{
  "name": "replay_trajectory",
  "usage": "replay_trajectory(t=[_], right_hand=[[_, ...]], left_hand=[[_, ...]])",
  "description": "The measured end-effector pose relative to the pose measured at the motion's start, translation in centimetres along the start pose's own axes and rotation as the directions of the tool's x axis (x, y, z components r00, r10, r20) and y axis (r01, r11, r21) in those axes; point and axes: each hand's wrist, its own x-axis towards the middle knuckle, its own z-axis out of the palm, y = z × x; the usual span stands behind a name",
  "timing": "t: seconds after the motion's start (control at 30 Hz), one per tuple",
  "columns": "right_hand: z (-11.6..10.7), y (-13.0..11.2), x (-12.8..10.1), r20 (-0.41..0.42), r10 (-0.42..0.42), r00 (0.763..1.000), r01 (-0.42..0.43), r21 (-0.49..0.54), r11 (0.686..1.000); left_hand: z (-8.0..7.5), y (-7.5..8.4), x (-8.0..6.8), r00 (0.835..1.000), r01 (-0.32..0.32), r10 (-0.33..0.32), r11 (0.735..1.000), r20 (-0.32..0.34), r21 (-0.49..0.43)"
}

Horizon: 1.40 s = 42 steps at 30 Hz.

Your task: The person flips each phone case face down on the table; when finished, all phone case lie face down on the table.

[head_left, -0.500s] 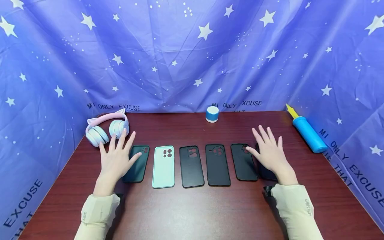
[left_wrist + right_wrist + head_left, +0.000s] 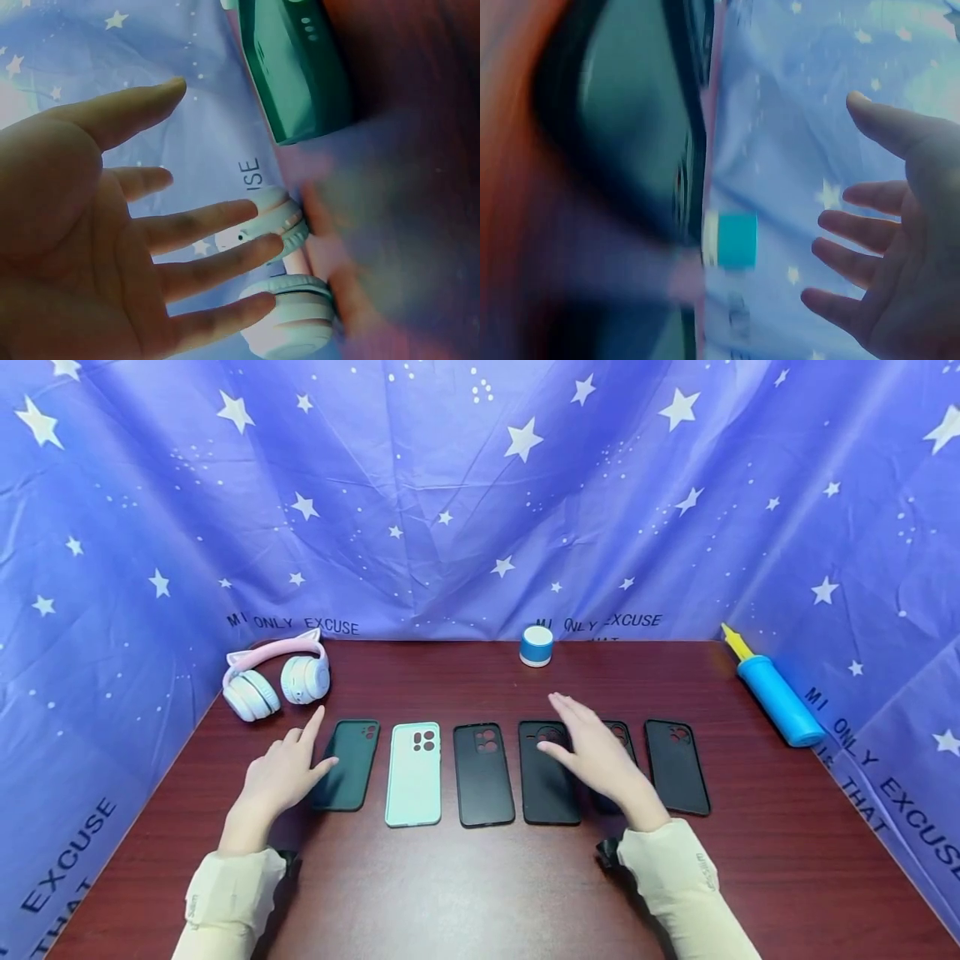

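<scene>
Six phone cases (image 2: 480, 774) lie in a tidy row on the counter (image 2: 480, 893), easily compared; left hand (image 2: 281, 779) and right hand (image 2: 596, 756) hover, fingers spread, holding nothing.

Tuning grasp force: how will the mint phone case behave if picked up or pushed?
The mint phone case looks like a thin empty shell, so probably light and somewhat bendy. It lies flat on the smooth table, so a push likely slides it; no rolling or tipping.

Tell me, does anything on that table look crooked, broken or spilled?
Nothing stands out. Six phone cases lie in a tidy row, from the dark green case to the far-right black case. The headphones, small speaker and blue pump look intact.
</scene>
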Motion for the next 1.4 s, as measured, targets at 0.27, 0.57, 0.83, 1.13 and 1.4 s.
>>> replay_trajectory(t=[0.27, 0.57, 0.83, 1.13, 1.4], right_hand=[[2.5, -4.1, 1.2, 0.076, -0.033, 0.997, 0.017, 0.199, 0.980], [5.5, -8.4, 3.3, 0.102, -0.079, 0.992, 0.050, 0.261, 0.964], [7.6, -11.6, 4.9, 0.162, -0.152, 0.975, 0.093, 0.321, 0.943], [10.2, -14.4, 5.8, 0.193, -0.168, 0.967, 0.118, 0.247, 0.962], [12.1, -17.0, 6.5, 0.187, -0.085, 0.979, 0.035, 0.258, 0.965]], left_hand=[[0.2, -1.0, 0.5, 0.995, 0.017, -0.005, 0.992, 0.095, -0.125], [0.3, -1.3, 1.0, 0.990, 0.018, 0.004, 0.988, 0.138, -0.157], [0.6, -1.7, 1.3, 0.988, 0.004, 0.032, 0.974, 0.151, -0.228], [1.0, -2.2, 1.5, 0.986, 0.015, 0.031, 0.962, 0.164, -0.271], [1.2, -2.3, 1.5, 0.984, 0.030, 0.017, 0.964, 0.175, -0.264]])
